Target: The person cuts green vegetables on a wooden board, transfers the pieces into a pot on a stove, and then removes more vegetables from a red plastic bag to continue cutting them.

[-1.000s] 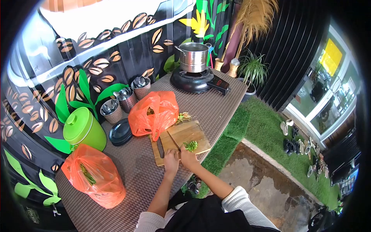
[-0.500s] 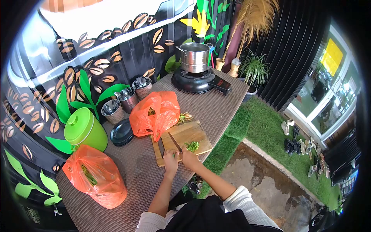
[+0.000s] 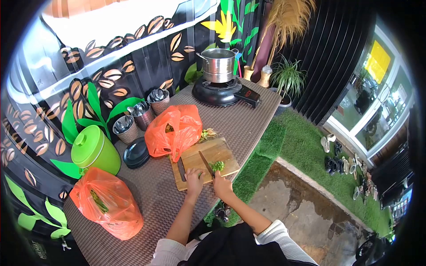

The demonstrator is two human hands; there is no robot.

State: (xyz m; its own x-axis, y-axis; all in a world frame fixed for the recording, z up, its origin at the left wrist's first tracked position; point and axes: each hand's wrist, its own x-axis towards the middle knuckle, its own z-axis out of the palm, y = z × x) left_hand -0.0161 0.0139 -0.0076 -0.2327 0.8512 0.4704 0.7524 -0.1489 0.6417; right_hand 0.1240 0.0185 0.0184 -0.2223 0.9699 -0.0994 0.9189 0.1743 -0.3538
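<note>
A wooden cutting board [image 3: 193, 158] lies at the table's front edge. My right hand [image 3: 222, 185] is closed round the handle of a knife [image 3: 206, 163], whose blade points up and away across the board. Chopped green herbs [image 3: 217, 166] form a small pile just right of the blade. My left hand [image 3: 194, 181] is on the board left of the knife, its fingers closed on a bit of green stems. Behind the board, more stems with pale roots [image 3: 207, 134] stick out beside an orange plastic bag [image 3: 175, 133].
Another orange bag [image 3: 108, 204] stands at front left, near a green lidded container [image 3: 95, 150]. Dark plates [image 3: 136, 153] and cups of cutlery [image 3: 142, 114] stand along the wall. A metal pot [image 3: 218, 65] sits on a black portable stove [image 3: 216, 92] at the back.
The view has shifted slightly. The knife has moved against the herb pile, and my right hand sits a little farther from my left hand.
</note>
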